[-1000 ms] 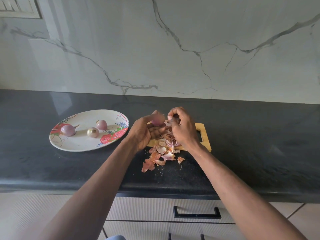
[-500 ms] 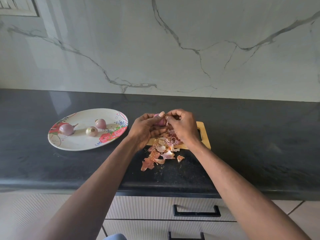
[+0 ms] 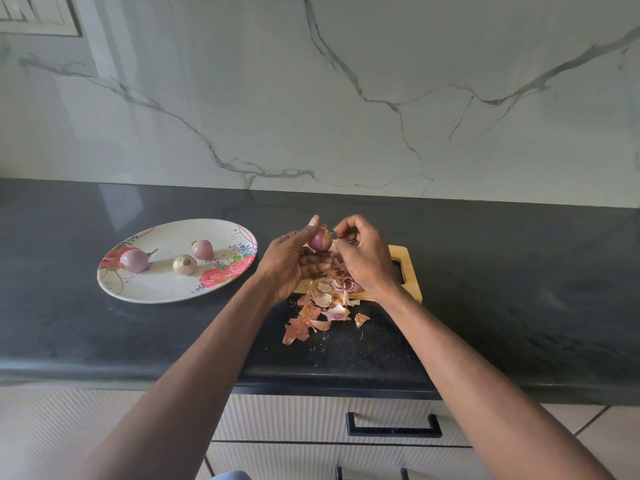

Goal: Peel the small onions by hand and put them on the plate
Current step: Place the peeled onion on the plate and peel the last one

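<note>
Nearest the front edge of the tabletop [image 3: 104, 334] lies a loose heap of peelings [image 3: 322, 306], spilling off the near edge of a wooden cutting board [image 3: 412, 271], which suggests several onions have already been stripped. Above the board, the left hand [image 3: 291, 261] grips a small onion [image 3: 320, 239], its fingers curled under it and the thumb raised alongside. The onion looks mostly bare and purple, with a bit of brown skin at its top. Just beside it, the right hand [image 3: 363, 258] has its fingers pinched together, apparently on a thin shred of skin, though that is too small to confirm. Further back and to the left, the flowered plate [image 3: 156, 292] holds three peeled onions [image 3: 185, 265]. So this fourth onion seems nearly done and not yet placed; no unpeeled onions are visible elsewhere.
</note>
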